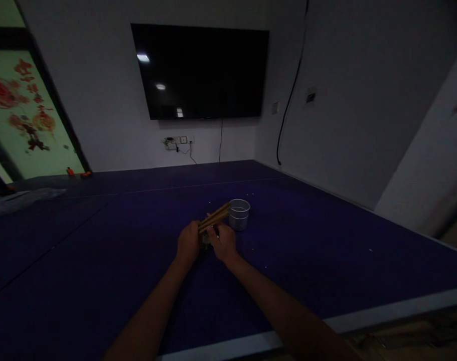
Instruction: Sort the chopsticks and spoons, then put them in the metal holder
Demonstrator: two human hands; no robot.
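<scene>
Both my hands are closed around a bundle of brown wooden chopsticks (217,215), which slants up to the right above the table. My left hand (189,242) grips the lower left end. My right hand (224,241) wraps around from the near side, with its thumb towards the sticks. Just beyond my right hand stands an upright, light grey cylindrical holder (239,216), open at the top. The far ends of the chopsticks overlap its left rim in the picture; I cannot tell whether they touch it. A small pale thing (205,239) shows dimly between my hands.
The dark purple table (111,260) has a white near edge and small white specks on it. At the far left lie crumpled clear plastic (32,197) and orange objects (86,174). A black cable (288,108) hangs down the right wall; a television (205,72) hangs behind.
</scene>
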